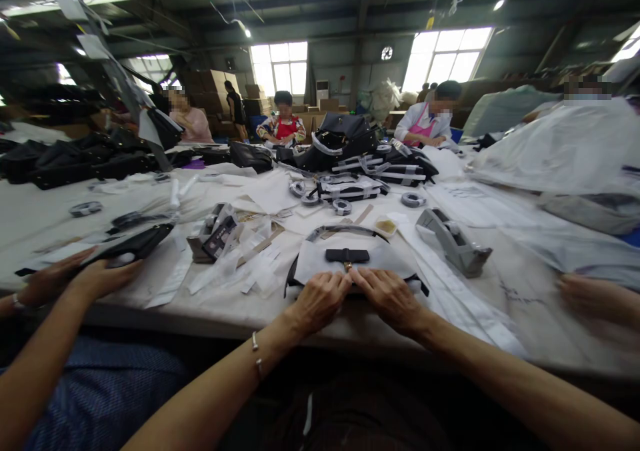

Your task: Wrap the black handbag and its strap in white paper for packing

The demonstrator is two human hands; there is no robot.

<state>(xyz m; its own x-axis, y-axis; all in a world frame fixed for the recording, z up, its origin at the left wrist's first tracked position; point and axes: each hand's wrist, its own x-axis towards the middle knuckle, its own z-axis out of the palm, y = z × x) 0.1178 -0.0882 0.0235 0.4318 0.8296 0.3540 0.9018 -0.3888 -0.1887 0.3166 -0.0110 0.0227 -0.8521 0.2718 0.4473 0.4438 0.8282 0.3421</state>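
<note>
Far left: co-worker's hands point(75, 278) on a flat black pouch point(135, 244), not ours

Next over: loose paper strips point(240, 264) scattered on the table point(525, 284), just beside the work

Centre: black bag point(360, 255) lies flat near the table's front edge, wrapped in white paper point(315, 268). Left hand point(320, 301) and right hand point(387, 298) sit side by side on its near edge, fingertips almost touching. Fingers are flat and close together, pressing the paper down, not gripping anything

Right: tape dispenser point(453, 241), apart from the right hand. Far right, another person's hand point(590, 298), blurred, can't tell what its fingers are doing

Risks as I see them:
- paper is only pinned by pressure, so lifting either hand could let the fold spring open
- bag is close to the edge, so a pull toward the body could slide it off
- stray strips could get trapped under the wrap
- reaching for the dispenser leaves one hand holding the fold
</note>
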